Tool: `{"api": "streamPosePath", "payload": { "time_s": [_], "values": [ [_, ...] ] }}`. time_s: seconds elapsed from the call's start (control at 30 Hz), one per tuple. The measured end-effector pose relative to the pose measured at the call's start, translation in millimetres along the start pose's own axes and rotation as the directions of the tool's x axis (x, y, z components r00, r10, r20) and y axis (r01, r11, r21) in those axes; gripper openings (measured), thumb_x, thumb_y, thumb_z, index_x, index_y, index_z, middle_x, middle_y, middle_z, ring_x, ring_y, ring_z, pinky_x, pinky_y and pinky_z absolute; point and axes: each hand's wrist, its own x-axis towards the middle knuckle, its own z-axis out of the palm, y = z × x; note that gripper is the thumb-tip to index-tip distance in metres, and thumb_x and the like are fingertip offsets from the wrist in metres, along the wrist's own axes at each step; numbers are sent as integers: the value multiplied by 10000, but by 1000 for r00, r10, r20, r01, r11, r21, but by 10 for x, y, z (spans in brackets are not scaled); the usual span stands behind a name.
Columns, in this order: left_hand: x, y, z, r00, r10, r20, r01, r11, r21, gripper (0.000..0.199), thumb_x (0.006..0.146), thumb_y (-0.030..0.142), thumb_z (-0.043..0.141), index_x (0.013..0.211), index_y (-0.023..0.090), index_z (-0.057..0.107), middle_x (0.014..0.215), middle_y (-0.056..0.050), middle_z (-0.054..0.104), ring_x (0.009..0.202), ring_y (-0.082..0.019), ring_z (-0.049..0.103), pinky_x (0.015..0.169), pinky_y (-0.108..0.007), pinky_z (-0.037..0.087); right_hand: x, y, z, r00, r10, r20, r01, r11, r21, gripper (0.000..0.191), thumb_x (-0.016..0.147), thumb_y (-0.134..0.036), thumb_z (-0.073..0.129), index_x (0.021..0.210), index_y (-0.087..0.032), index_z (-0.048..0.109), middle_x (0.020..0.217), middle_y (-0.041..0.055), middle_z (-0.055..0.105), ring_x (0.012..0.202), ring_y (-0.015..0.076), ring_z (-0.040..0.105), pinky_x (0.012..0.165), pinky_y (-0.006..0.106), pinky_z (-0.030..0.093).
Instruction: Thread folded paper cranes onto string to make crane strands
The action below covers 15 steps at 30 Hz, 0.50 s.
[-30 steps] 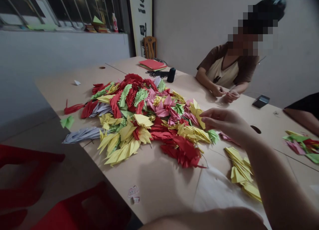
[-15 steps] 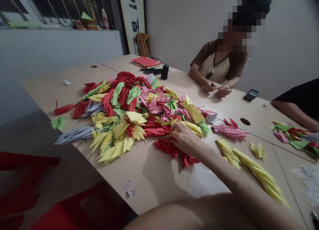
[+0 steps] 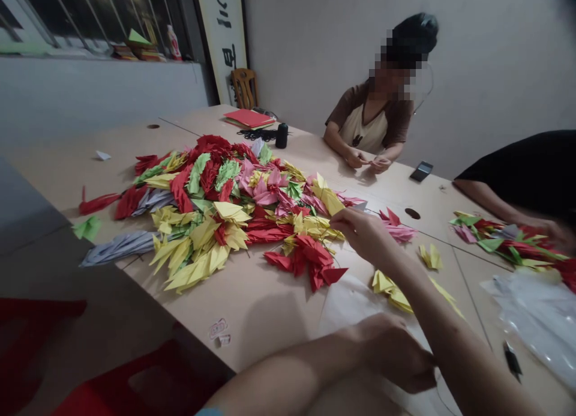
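My right hand (image 3: 362, 231) is raised at the right edge of a large heap of folded paper strings (image 3: 216, 182) in red, yellow, green, pink and grey-blue. Its thumb and fingers are pinched together, with a thin dark thread faintly visible by the fingertips. Just below and left lies a red folded bunch (image 3: 310, 260), with yellow pieces above it. My left hand (image 3: 400, 353) is lower, beneath my right forearm, over a whitish sheet (image 3: 344, 299). Its fingers are curled closed; a thin thread curves near them, and what they hold is hidden.
Yellow bunches (image 3: 391, 290) lie beside my right forearm. Plastic bags (image 3: 535, 308) and a black pen-like item (image 3: 512, 361) are at right. Across the table, a person (image 3: 371, 125) handles something small; another person's arm reaches a colourful bunch (image 3: 508, 239). A black thread spool (image 3: 281, 135) stands behind the heap.
My right hand has lifted off the red bunch and moved right, closing in a pinch. My left hand has come into view under my right forearm. The view has shifted to the right.
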Motion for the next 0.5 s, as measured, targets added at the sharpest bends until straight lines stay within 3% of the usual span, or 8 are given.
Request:
{"api": "streamPosePath", "payload": {
  "time_s": [0.13,0.33,0.43,0.5],
  "values": [
    [-78,-12,-75,992,-19,-127,24,999,41,214,771,231,487,575,178,553,569,-2,634,540,-134,570,552,-292,439,-159,-81,-305,964,56,-261,-49,998,32,91,848,-201,492,788,-209,560,750,30,644,671,157,595,628,284,459],
    [-105,-21,-61,970,-15,-242,40,994,100,174,763,217,470,657,169,599,542,-2,597,559,-121,578,594,-265,442,-452,-207,-817,811,141,-567,-78,988,134,34,832,-209,532,806,-217,554,690,-18,587,585,119,561,566,256,457],
    [-109,48,-79,938,67,-341,-25,992,125,183,761,199,448,679,164,608,487,16,543,508,-110,530,601,-261,448,-619,-252,-1073,725,125,-677,-54,991,125,24,812,-187,573,794,-202,570,699,-18,596,569,100,559,540,238,453],
    [-113,129,-117,887,185,-424,-130,979,157,166,741,175,449,637,170,578,472,32,520,471,-93,487,576,-251,435,-731,-299,-1221,675,88,-732,-24,995,97,30,800,-165,591,788,-190,580,692,-15,603,564,95,561,531,235,452]
  ]
}}
